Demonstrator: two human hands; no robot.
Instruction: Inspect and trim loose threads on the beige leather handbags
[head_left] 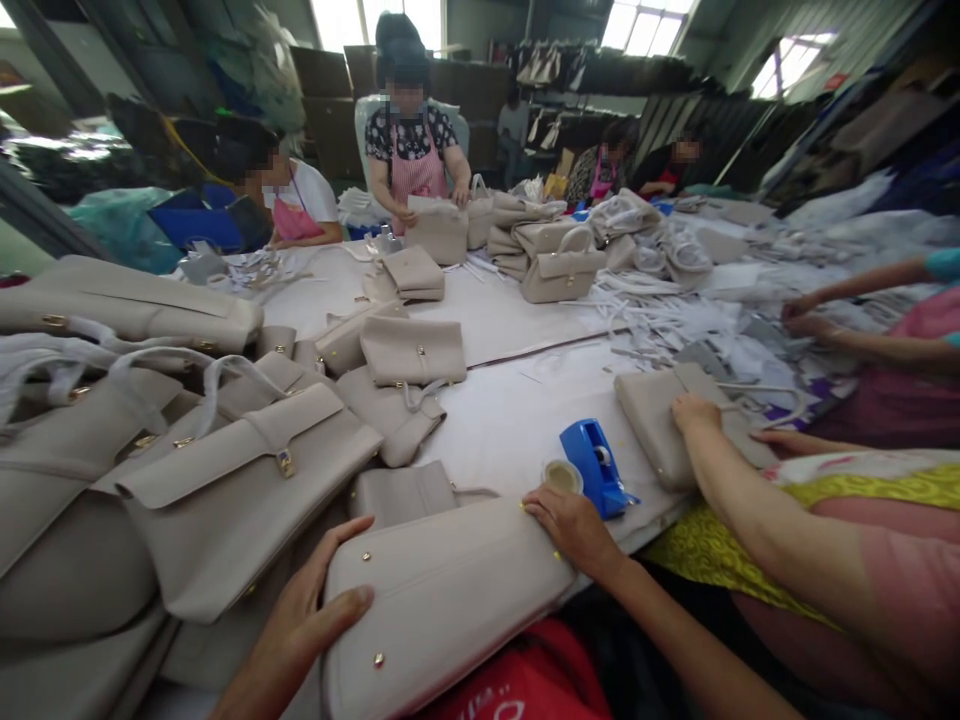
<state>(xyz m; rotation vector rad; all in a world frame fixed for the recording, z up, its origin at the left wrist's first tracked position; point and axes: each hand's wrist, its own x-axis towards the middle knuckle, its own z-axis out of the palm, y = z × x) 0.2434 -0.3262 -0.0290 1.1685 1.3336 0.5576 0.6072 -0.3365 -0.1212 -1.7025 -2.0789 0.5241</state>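
Note:
A beige handbag [442, 590] lies tipped in front of me, its base with small gold studs facing up. My left hand [315, 610] grips its left end, thumb on the base and fingers behind the edge. At the far right corner, the bent fingers of my right hand [574, 530] close on the bag beside a yellow bit on a stud. My right thumb is mostly hidden. Just beyond that hand are a roll of tape [562, 477] and a blue tape dispenser [596, 465]. A flap handbag with a gold clasp [251, 480] leans at my left.
Beige handbags [60, 500] crowd the left side; more bags [559, 270] are piled across the white table [510, 400]. To my right, a co-worker's hand [697, 412] rests on another bag [660, 425]. White scraps [675, 320] litter the right side. Other people work around the table.

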